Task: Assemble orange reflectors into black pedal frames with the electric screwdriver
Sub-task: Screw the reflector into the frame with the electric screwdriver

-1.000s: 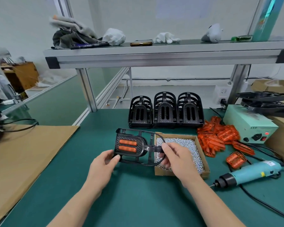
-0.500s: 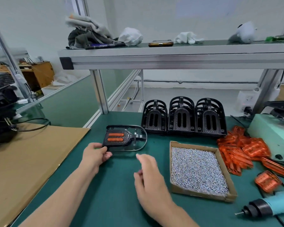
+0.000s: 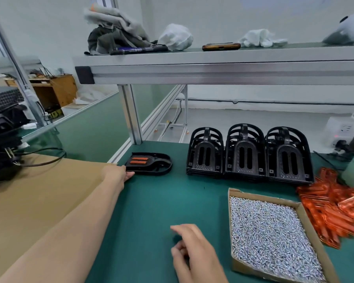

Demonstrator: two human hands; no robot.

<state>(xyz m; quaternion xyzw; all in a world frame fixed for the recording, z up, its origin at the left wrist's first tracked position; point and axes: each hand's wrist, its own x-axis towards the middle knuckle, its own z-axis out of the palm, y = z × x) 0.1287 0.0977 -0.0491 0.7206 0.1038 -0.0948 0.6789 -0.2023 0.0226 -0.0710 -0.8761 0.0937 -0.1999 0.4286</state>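
Note:
A black pedal frame (image 3: 151,164) with two orange reflector strips showing through it lies flat on the green mat at the far left. My left hand (image 3: 119,175) reaches out to it, fingertips at its near left corner. My right hand (image 3: 194,252) hovers low over the mat in front of me, fingers loosely curled and holding nothing. Three stacks of black pedal frames (image 3: 247,154) stand upright at the back. Loose orange reflectors (image 3: 333,209) lie piled at the right. The electric screwdriver is out of view.
A cardboard tray of small silver screws (image 3: 270,235) sits at the right front. A brown cardboard sheet (image 3: 29,201) covers the bench to the left. An aluminium post (image 3: 131,117) holds a shelf (image 3: 213,72) carrying rags and a phone.
My left hand has carried the assembled pedal frame left and back and set it flat on the mat. My right hand let go of it and dropped low. The view swung left.

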